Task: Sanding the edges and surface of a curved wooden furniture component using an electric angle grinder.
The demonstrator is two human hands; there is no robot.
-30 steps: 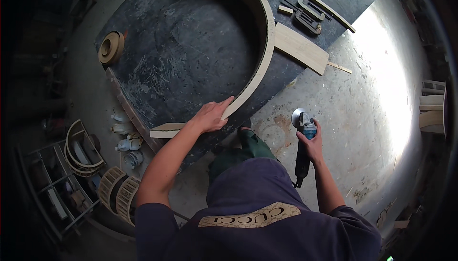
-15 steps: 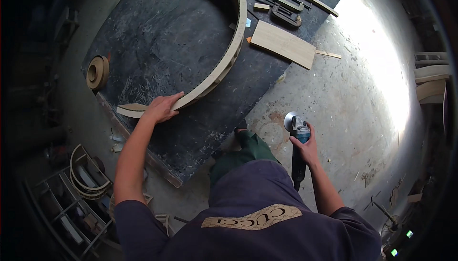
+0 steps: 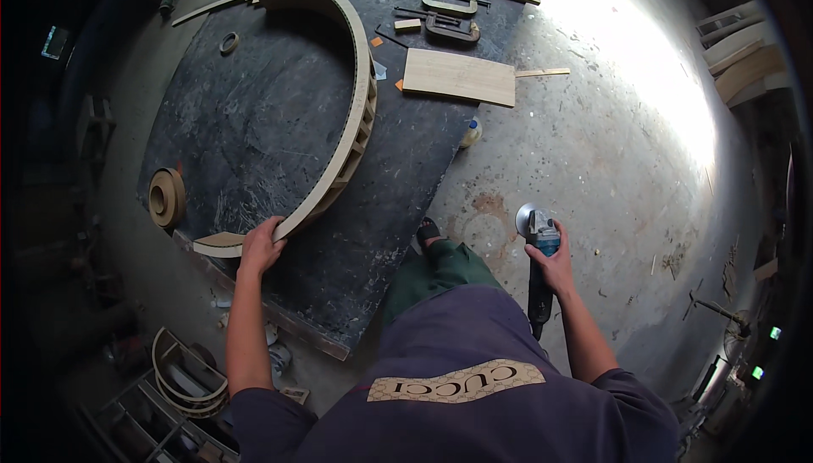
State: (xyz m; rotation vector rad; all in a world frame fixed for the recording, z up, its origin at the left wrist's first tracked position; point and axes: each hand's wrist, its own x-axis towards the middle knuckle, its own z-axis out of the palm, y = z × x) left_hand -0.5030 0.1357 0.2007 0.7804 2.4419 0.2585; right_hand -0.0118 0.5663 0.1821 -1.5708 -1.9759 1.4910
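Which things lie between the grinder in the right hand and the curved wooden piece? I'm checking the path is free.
Little does. The right hand holds the angle grinder over bare concrete floor. Toward the curved wooden piece, which the left hand grips, come only the person's foot and the dark board's edge.

Relative to the dark work board (image 3: 254, 133): small glue bottle (image 3: 471, 132), pale with blue cap, on the floor just off its right edge. Lit bluish screen (image 3: 54, 41) well off to its left in the dark. Two small green-lit indicators (image 3: 762, 353) far right.

Glare upper right, dark fisheye rim
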